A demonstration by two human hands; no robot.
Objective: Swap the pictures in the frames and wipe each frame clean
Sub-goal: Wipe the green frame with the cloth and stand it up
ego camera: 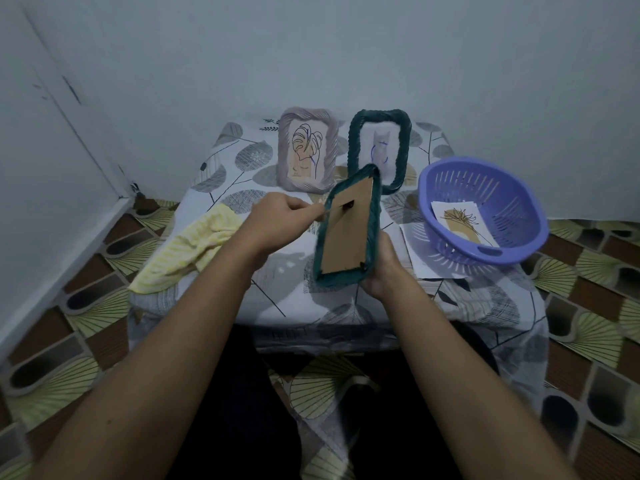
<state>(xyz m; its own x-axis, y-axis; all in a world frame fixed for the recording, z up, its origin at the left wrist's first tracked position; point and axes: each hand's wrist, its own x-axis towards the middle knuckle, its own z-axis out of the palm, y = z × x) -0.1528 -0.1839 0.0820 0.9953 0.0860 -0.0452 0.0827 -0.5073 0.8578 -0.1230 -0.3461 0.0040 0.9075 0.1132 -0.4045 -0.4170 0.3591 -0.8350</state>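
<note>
1. The held frame [347, 230] is up off the table [284, 282], near its middle. Its back faces the camera, so the brown backing [343, 251] shows.
2. The right hand [382, 268] grips the near right corner, with its fingers wrapped round the rim. That grip should carry the whole weight and leave the other hand free for fine work.
3. The left hand [280, 220] pinches at the left rim by a dark tab [349, 203] (whether it has the tab itself or only the rim, I cannot tell). I judge the step to be freeing the backing.
4. Turn each tab aside gently, since they look thin and may bend. Others show at the far and near right corners.
5. Lift the backing out low over the table, frame level, so any glass cannot drop.
6. A loose picture [464, 223] lies in the basket [460, 252] at the right, and the cloth [187, 251] lies at the left, both within reach.
7. The grey frame [285, 150] and the far green frame [403, 147] stand just beyond, so mind them when tilting.
</note>
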